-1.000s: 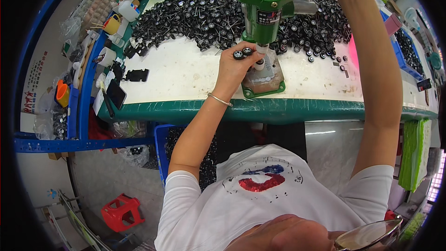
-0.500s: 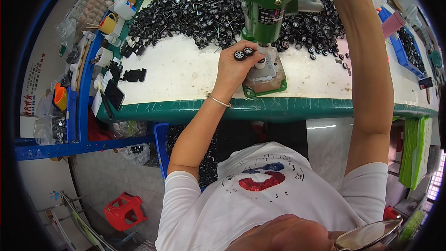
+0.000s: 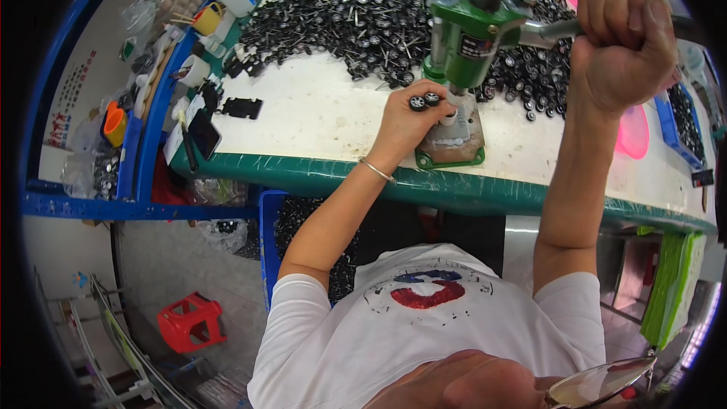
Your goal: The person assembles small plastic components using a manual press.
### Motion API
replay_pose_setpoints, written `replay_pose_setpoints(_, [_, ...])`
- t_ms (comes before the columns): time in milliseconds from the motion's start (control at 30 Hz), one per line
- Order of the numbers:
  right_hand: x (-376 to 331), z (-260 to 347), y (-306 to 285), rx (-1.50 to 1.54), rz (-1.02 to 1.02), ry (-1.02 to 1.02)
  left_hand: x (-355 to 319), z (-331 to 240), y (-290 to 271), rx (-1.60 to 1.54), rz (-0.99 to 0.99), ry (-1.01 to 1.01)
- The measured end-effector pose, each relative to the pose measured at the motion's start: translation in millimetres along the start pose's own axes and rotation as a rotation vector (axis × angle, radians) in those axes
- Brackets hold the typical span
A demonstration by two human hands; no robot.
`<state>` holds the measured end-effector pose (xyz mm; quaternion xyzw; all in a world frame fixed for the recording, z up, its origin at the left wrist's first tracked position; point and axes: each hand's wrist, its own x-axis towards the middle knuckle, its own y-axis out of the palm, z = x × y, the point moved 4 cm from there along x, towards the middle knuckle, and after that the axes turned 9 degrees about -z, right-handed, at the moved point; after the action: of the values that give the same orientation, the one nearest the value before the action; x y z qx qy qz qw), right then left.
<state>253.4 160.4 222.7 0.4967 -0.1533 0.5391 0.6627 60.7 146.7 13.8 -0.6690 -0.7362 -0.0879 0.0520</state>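
Note:
A green bench press [image 3: 466, 53] with a metal base plate [image 3: 458, 153] stands on the table. At its base, my left hand [image 3: 409, 123] pinches toy wheels [image 3: 417, 104] under the press ram. Two black wheels with silver hubs show above my fingers, and a small white piece sits by the fingertips. What else the fingers cover is hidden. My right hand [image 3: 625, 45] is closed in a fist around the press's lever [image 3: 559, 29], out to the right of the press head.
A heap of black wheels and axles [image 3: 341, 19] covers the back of the table [image 3: 318, 125]. A black flat part [image 3: 242, 107] and a phone [image 3: 204, 135] lie at left. A pink dish [image 3: 634, 133] and a blue bin [image 3: 676, 129] stand at right.
My right hand has come down and toward me with the lever, from the top edge of the picture. My left hand stays at the press base. The whole view has shifted slightly.

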Motion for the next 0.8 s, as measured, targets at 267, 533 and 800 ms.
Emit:
replay_pose_setpoints(267, [62.6,-75.5,16.9,-0.057,0.028,0.349,-0.6,9.8,-2.9,-0.261,-0.045,-0.266])
replay_pose_setpoints(533, [26.6,-89.8,-13.3,-0.243,-0.011,0.51,9.4,39.2,-91.2,-0.421,-0.29,-0.277])
replay_pose_setpoints(800, [-73.6,-94.5,-172.7,-0.996,0.469,0.653,42.0,29.2,-92.3,0.502,-0.131,0.386])
